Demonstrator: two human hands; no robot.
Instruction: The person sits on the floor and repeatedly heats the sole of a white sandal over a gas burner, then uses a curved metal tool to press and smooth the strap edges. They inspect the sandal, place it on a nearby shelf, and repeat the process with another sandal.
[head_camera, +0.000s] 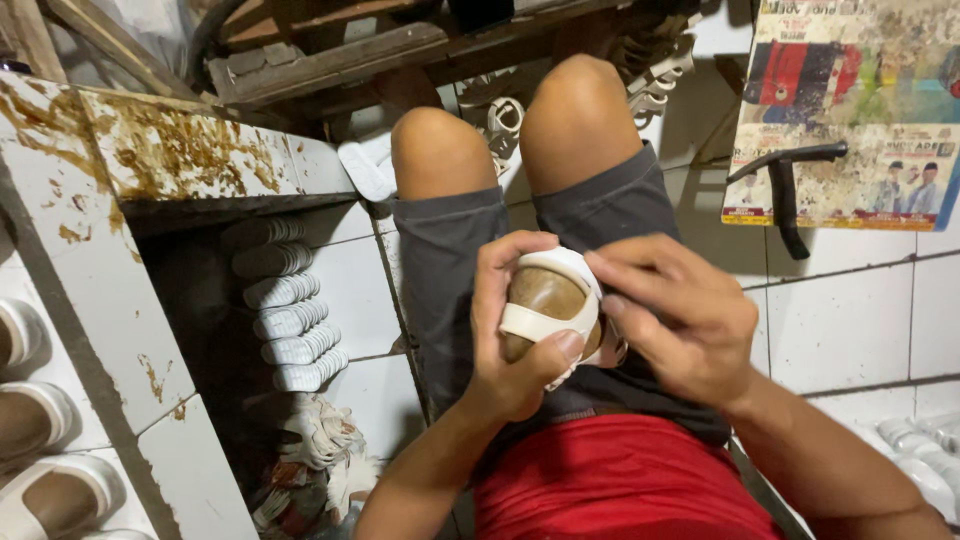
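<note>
A brown shoe form with white straps over it (548, 297) is held above my lap, over grey shorts. My left hand (510, 345) grips it from below, thumb pressed on the lower strap. My right hand (675, 320) rests against its right side, fingertips on the upper strap. Both hands are closed around the piece, so its back is hidden.
A glue-stained white bench (110, 260) stands at the left, with several strapped forms (40, 455) on its edge. A stack of white ribbed soles (285, 320) lies below it. A black hammer-like tool (785, 190) rests on a printed board at the right. More white pieces (925, 455) lie at the lower right.
</note>
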